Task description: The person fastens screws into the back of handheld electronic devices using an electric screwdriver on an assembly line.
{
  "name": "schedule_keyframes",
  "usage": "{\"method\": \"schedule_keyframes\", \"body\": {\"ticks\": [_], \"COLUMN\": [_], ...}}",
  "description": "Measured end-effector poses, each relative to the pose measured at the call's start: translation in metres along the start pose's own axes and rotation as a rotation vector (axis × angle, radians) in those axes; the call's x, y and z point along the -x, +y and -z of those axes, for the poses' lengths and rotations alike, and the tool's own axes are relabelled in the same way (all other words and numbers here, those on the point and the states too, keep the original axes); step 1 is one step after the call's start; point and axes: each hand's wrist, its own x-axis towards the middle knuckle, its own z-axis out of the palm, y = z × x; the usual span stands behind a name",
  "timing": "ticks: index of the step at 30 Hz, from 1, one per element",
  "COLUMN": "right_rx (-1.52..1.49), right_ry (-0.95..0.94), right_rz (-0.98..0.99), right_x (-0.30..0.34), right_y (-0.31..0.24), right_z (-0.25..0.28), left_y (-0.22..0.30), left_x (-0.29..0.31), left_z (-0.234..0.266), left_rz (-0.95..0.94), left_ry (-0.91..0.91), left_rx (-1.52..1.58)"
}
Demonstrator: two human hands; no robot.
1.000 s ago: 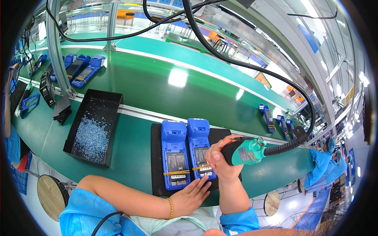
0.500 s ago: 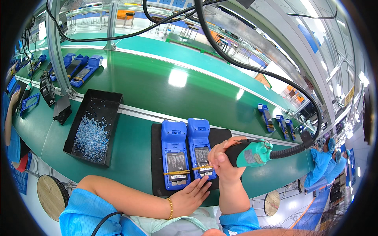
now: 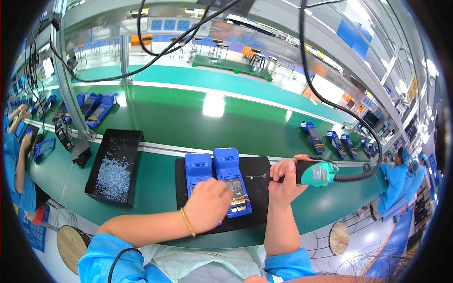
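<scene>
Two blue handheld terminals lie face down side by side on a black mat [image 3: 258,193]. My left hand [image 3: 207,206] is over the left terminal [image 3: 198,166], hiding its lower part. Its fingers are curled, with the tips beside the battery of the right terminal [image 3: 226,160]; anything inside them is hidden. A yellow rubber band [image 3: 240,198] circles the right terminal's lower end. My right hand [image 3: 285,181] is wrapped round a green and black electric screwdriver [image 3: 315,173]. Its thin bit points left over the mat, apart from the terminals.
A black tray [image 3: 89,185] of small blue and silver pieces stands to the left. More blue terminals [image 3: 101,111] rest on the green conveyor [image 3: 179,108] at far left and far right. The screwdriver's cable [image 3: 330,100] hangs on the right. Co-workers sit at both sides.
My left hand has lifted from the terminals' lower ends and curled over the left one. My right hand has drawn the screwdriver away rightward from the right terminal. The view has shifted.
</scene>
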Motion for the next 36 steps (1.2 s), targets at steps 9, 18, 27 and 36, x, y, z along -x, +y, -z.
{"method": "schedule_keyframes", "body": {"ticks": [9, 18, 27, 36], "right_rx": [-0.083, -0.021, 0.322, 0.503], "right_ry": [0.053, 0.081, 0.080, 0.046], "right_rz": [-0.065, -0.056, 0.057, 0.144], "right_x": [-0.010, -0.014, -0.016, -0.014], "right_y": [0.005, 0.009, 0.035, 0.030], "right_z": [0.016, 0.024, 0.047, 0.040], "left_y": [-0.011, 0.001, 0.003, 0.009], "left_x": [-0.012, -0.016, -0.019, -0.017], "left_z": [-0.025, -0.030, -0.030, -0.032], "left_rz": [0.212, 0.164, 0.113, 0.179], "left_ry": [-0.155, -0.220, -0.229, -0.251], "left_rx": [0.097, -0.151, -0.230, -0.274]}}
